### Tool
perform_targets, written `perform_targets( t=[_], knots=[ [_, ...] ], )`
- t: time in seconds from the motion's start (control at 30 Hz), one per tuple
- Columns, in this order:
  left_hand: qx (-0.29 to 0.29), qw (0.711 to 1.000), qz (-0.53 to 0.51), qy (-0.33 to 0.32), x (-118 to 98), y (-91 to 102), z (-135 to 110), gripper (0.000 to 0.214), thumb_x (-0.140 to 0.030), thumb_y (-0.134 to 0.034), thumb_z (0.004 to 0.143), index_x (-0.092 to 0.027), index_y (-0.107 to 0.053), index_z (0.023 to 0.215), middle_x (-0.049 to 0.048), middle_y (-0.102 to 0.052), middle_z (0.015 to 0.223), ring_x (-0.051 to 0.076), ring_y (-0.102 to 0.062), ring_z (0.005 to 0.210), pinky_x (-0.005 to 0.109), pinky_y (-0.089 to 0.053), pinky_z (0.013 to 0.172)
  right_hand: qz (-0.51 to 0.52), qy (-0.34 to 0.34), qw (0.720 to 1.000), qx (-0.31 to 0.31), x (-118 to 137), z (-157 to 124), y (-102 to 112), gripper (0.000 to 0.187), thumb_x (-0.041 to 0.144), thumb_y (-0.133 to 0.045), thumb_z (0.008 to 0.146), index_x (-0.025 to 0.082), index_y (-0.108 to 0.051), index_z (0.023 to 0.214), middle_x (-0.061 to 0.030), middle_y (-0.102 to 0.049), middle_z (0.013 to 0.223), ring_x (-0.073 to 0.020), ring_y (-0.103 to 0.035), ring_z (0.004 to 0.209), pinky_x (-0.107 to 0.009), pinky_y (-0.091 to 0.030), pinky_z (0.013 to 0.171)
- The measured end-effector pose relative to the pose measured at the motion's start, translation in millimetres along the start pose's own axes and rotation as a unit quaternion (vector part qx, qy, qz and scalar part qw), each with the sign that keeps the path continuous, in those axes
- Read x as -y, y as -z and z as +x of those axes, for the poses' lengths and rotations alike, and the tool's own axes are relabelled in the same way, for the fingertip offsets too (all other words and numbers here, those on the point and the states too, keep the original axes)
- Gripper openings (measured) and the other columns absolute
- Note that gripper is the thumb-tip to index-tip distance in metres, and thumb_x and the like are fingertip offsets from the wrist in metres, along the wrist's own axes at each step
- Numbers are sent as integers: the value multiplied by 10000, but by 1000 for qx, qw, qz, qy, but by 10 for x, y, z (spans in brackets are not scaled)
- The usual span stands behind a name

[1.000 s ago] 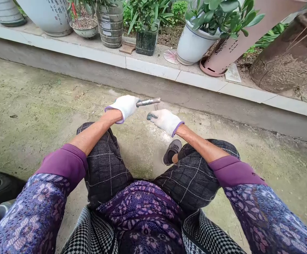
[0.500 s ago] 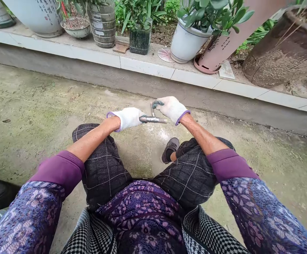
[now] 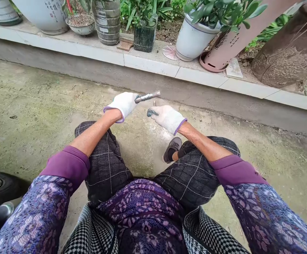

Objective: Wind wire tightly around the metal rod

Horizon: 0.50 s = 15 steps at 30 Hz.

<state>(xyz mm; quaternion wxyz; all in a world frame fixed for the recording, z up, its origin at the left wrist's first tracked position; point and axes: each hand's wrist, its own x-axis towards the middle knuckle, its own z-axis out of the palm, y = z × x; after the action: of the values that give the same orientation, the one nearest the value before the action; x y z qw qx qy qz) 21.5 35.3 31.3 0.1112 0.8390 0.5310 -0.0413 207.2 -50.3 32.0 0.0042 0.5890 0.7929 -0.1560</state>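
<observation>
Over the concrete floor [image 3: 50,106]: both gloved hands are out past the plaid trouser knees [image 3: 106,158], so the legs aren't in the way.
Left hand [image 3: 124,103]: closed around one end of a silver-wrapped rod [image 3: 147,97] — the rest sticks out to the right, and I'd guess the end hold is to leave the wrapped bit exposed.
Right hand [image 3: 166,116]: fingers curled in, looks clamped on a thin stick [image 3: 155,103]; just the tip pokes out past the glove, can't tell how long it is.
Gap: hands apart, with the rod's free end beyond the right fingers, not touching them as far as I can see.
Gloves: white knit, dark-coated finger side, probably for grip.
Ledge [image 3: 148,65]: tile-edged, with a jade plant [image 3: 209,19] in a white pot [image 3: 193,40]. The tall pink planter [image 3: 226,49] sits in a saucer [image 3: 211,67] — drip catcher, presumably.
Shoe [image 3: 172,150]: grey, flat on the concrete below the right hand.
</observation>
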Motion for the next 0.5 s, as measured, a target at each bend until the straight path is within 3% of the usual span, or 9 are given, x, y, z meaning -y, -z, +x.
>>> perform_targets(
  t=[0.1,0.27,0.4,0.5],
  knots=[
    [19,995,101,-2,-33,-111,31,387,-235,-468,958,-152,-754,1204,191,-767,1017,319,-736,998,395,-535,853,-58,-6,998,32,69,-95,115,355,250,-447,1027,183,-744,1209,-107,-785,1026,-220,-687,858,-310,-384,676],
    [124,971,166,-119,-198,-278,-56,391,-176,-474,934,-182,-760,1200,180,-774,965,330,-749,959,401,-526,829,-91,-10,996,17,-105,-29,156,344,250,-494,987,186,-767,1188,-115,-785,1057,-239,-698,891,-325,-399,694],
    [107,978,117,-134,-271,-203,-118,380,-269,-473,946,-231,-768,1182,117,-765,886,293,-742,877,361,-503,767,39,-12,999,-34,-380,123,181,325,214,-506,937,180,-795,1082,-68,-776,986,-187,-650,822,-301,-437,718],
    [81,989,5,-123,-262,-95,-165,362,-344,-521,917,-211,-793,1115,60,-742,828,230,-703,794,318,-484,733,183,-10,982,-46,-452,167,249,276,197,-542,872,152,-788,989,-25,-707,814,-129,-541,673,-256,-422,628]
  ],
)
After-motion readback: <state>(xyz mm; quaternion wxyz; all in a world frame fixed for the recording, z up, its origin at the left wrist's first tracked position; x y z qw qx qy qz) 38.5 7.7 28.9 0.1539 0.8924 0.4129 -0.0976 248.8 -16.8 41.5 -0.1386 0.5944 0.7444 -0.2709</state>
